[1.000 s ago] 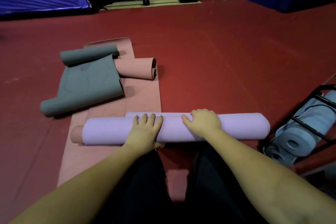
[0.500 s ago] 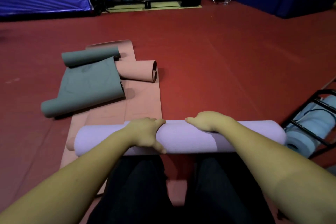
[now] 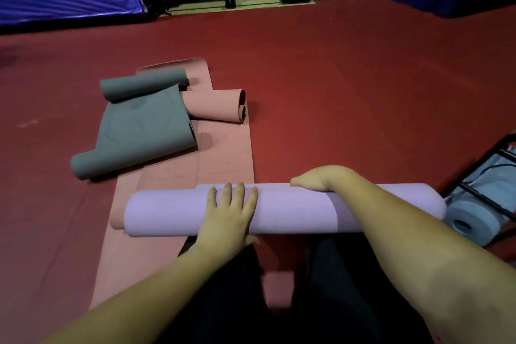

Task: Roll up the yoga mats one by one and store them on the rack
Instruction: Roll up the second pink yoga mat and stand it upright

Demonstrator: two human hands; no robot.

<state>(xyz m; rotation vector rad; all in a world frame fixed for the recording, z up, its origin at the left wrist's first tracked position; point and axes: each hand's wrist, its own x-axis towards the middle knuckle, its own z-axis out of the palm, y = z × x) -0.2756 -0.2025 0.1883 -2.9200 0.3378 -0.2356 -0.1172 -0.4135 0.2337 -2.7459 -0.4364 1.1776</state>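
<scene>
A rolled lilac mat [image 3: 293, 209] lies crosswise just in front of my knees, on a flat pink mat [image 3: 223, 159]. A pink roll end [image 3: 116, 222] sticks out at its left. My left hand [image 3: 229, 218] rests flat on top of the roll, fingers straight and pointing away. My right hand [image 3: 318, 177] hooks over the roll's far side, thumb pointing left, fingers hidden behind it. At the right edge stands a black rack [image 3: 485, 159] holding grey-blue rolled mats [image 3: 463, 218]; the lilac roll's right end almost touches them.
A grey mat [image 3: 142, 131], curled at both ends, lies on the pink mat's far left part. The pink mat's far end [image 3: 215, 105] is curled into a loose roll. Red floor all around; blue padded walls and dark equipment stand at the back.
My left hand has gone from curled over the roll to lying flat on it with straight fingers. My right hand stays hooked over the far side.
</scene>
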